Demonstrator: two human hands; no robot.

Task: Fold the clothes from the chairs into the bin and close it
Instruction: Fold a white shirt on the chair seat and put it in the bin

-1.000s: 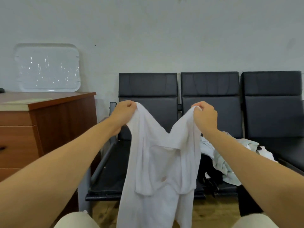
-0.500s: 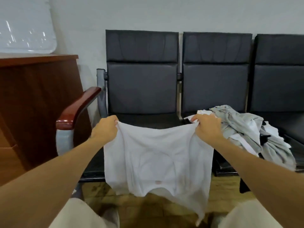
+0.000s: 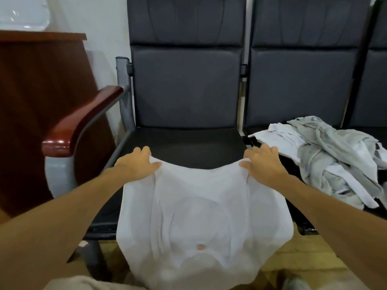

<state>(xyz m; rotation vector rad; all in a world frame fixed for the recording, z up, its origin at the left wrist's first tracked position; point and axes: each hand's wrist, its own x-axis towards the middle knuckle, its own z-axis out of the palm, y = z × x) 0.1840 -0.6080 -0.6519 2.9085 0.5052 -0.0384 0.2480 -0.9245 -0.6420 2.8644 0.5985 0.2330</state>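
Far left: reddish wooden cabinet (image 3: 41,101), a translucent plastic piece (image 3: 23,15) on top, cut off by the frame's edge. Just beside it, glossy wooden armrest (image 3: 83,122) closing off a row of dark chairs.

Over the front of the first chair (image 3: 184,91), left hand (image 3: 136,164): curls round the upper left corner of a white shirt (image 3: 201,216), thumb on top of the cloth. Stretches between both hands, that shirt, upper edge over the seat's front part, the rest hanging past the seat's front edge toward the knees; bears a small pinkish mark low in the middle.

Right hand (image 3: 263,164): grips the upper right corner likewise, well apart from the left.

Further right, on the second chair (image 3: 301,80), crumpled heap of grey and white clothes (image 3: 326,160), just beside the right hand; whether touching it, cannot tell. At the far right edge, sliver of a third chair (image 3: 379,80).
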